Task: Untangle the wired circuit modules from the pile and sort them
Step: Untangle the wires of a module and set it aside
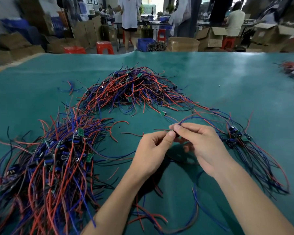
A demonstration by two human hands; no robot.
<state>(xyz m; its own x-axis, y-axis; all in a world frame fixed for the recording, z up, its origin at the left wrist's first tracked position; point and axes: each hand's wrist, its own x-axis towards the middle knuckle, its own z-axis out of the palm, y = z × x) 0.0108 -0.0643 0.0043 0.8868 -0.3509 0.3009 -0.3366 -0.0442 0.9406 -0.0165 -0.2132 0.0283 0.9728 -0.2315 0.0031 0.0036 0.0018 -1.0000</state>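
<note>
Hands meet over the middle of a green surface (210,78), seen from above by the person they belong to. The left hand (153,150) has its fingers curled, thumb and forefinger pinching a small dark module (176,133) from the left. The right hand (202,143) pinches the same module from the right with its fingertips, the other fingers bent beneath. Blue and red wires (193,118) arc up from the pinch and run off to the right; more wires trail from under the hands toward the near edge.

A large tangled pile (134,87) of red, blue and black wires with small green boards lies on the surface beyond the hands. A second, bigger heap (46,163) spreads along the left side, touching the far pile by a band of loose wires. To the right of the hands, a smaller bundle (239,138) lies with its modules grouped together and wires fanned toward the near right. One loose module (163,113) sits on the surface between the far pile and the hands.

Past the surface stand cardboard boxes (212,38), red stools (104,46), a blue crate (145,44) and blurred people (129,16) at benches.
</note>
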